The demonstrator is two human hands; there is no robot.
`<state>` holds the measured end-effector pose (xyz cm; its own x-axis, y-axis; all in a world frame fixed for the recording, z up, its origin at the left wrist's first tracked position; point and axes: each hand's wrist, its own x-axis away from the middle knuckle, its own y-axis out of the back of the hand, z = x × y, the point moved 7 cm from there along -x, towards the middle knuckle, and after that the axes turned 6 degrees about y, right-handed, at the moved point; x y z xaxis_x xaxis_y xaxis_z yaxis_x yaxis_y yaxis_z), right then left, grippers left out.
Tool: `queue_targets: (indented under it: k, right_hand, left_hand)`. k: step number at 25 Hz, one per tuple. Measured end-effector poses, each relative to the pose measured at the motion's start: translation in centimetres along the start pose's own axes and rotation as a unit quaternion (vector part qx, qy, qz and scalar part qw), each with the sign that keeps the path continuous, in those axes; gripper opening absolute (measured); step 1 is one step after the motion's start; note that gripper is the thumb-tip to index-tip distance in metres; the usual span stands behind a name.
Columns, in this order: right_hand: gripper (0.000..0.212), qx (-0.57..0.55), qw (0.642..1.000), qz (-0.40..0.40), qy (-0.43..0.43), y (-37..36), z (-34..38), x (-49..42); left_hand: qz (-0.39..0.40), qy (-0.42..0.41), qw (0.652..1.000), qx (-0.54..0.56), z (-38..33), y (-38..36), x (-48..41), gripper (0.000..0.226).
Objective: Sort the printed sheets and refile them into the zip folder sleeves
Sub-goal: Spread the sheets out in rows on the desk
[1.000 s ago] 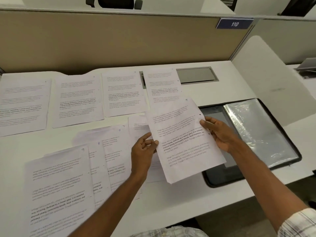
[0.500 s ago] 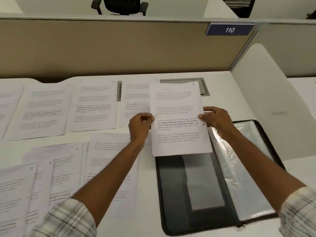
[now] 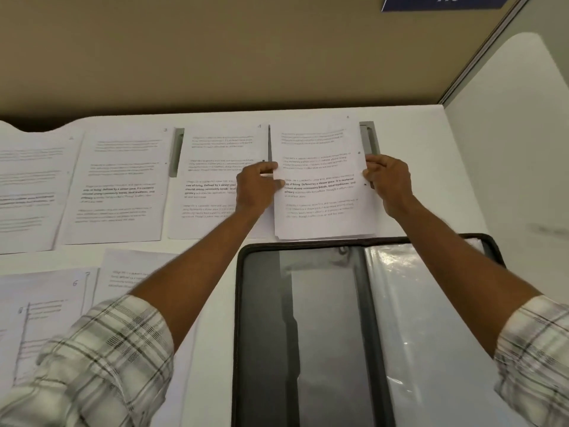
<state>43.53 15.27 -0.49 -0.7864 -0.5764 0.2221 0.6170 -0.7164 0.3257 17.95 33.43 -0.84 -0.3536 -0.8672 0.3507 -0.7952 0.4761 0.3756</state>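
A printed sheet (image 3: 320,177) lies at the right end of the far row of pages on the white desk, just beyond the zip folder. My left hand (image 3: 257,188) pinches its left edge and my right hand (image 3: 389,180) grips its right edge. The black zip folder (image 3: 264,334) lies open below the sheet, with a clear plastic sleeve (image 3: 431,328) spread on its right half. Other printed sheets (image 3: 123,183) lie side by side to the left, marked 3 and 4 at their corners. More numbered sheets (image 3: 55,303) overlap at the near left.
A tan partition wall (image 3: 246,50) closes off the back of the desk, with a blue number plate (image 3: 443,1) at its top right. A white side panel (image 3: 508,149) stands to the right. A grey cable hatch (image 3: 368,140) shows beside the held sheet.
Both hands carried the sheet from above the folder away from me to the far row, where it now lies flat beside the page marked 4. The camera has tilted down and forward.
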Motion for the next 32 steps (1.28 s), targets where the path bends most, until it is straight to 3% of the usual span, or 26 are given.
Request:
queue_targets:
  k: [9,14,19,23,27,32]
  right_hand:
    - [0.031,0.029,0.997,-0.018,0.066,-0.5,-1.2,-0.8]
    - [0.033,0.147,0.976,-0.014,0.157,-1.1,-0.2,1.2]
    - [0.033,0.163,0.963,0.033,0.21,-3.6,0.7,8.0]
    - [0.041,0.188,0.954,0.114,0.206,-8.0,1.0,16.0]
    - [0.045,0.219,0.918,0.18,0.277,-13.6,2.2,24.4]
    - [0.051,0.268,0.876,0.218,0.337,-21.1,2.1,32.9]
  left_hand:
    - [-0.068,-0.087,0.985,-0.132,0.9,-1.3,-1.0,0.043]
    - [0.014,-0.213,0.954,-0.209,-0.5,-4.1,3.0,0.035]
    - [0.024,-0.212,0.95,-0.228,0.0,-4.3,8.0,0.044]
    - [0.04,-0.214,0.929,-0.3,2.1,-0.6,12.7,0.058]
    - [-0.003,-0.232,0.902,-0.365,6.3,6.7,17.2,0.066]
    - [-0.047,-0.171,0.899,-0.399,12.8,16.8,21.3,0.083]
